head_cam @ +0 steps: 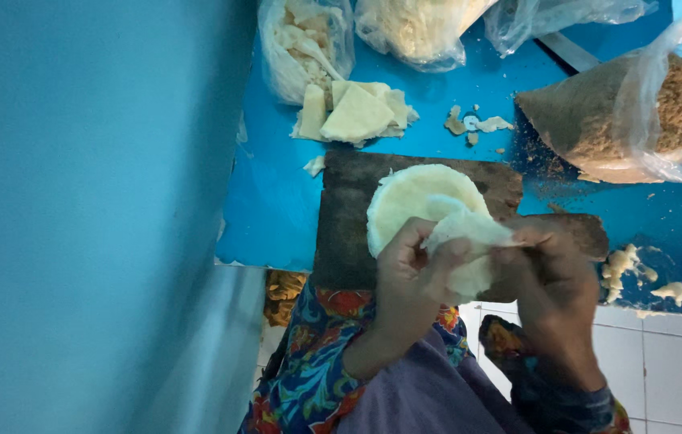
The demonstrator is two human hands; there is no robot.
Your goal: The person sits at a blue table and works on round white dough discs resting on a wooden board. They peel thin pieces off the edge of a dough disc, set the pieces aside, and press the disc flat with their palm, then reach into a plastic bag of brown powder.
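Note:
A round flat sheet of pale dough (407,198) lies on a dark wooden board (349,233) in front of me. Both hands pinch a folded piece of pale dough (469,233) just above the board's near edge. My left hand (415,277) grips its lower left side. My right hand (548,277) holds its right end between thumb and fingers. Part of the folded piece is hidden behind my fingers.
The board sits on a blue table (276,201) beside a blue wall (83,201). Folded dough pieces (354,112) lie behind it, with plastic bags of pale dough scraps (305,44) and a bag of brown crumbs (622,112). Crumbs and bits (626,265) are scattered at right.

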